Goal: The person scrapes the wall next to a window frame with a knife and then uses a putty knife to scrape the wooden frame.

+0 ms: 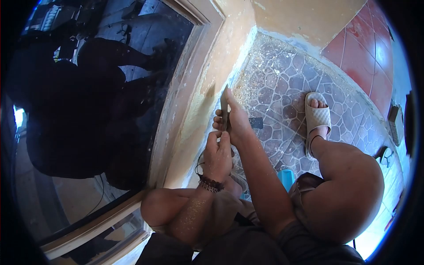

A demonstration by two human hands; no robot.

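A long, thin, flat dark tool like a blade (224,110) stands on end close to the foot of the painted wall (201,104). My right hand (237,118) is closed around it, thumb stretched along the blade toward its upper tip. Lower down, my left hand (217,155), with bracelets at the wrist, is closed with thumb and fingertips at the tool's near end. The wall's lower edge shows a rough white strip (245,48). Beside my right hand, a small dark rectangular piece (256,123) lies on the floor, partly hidden by the wrist.
Pale flakes are scattered over the stone-patterned floor (276,84). On the left is a dark reflecting window (88,110) in a wooden frame (176,95). My sandalled foot (318,117) is at the right. A light blue object (286,177) sits between my legs. Red tiles (360,44) cover the far right.
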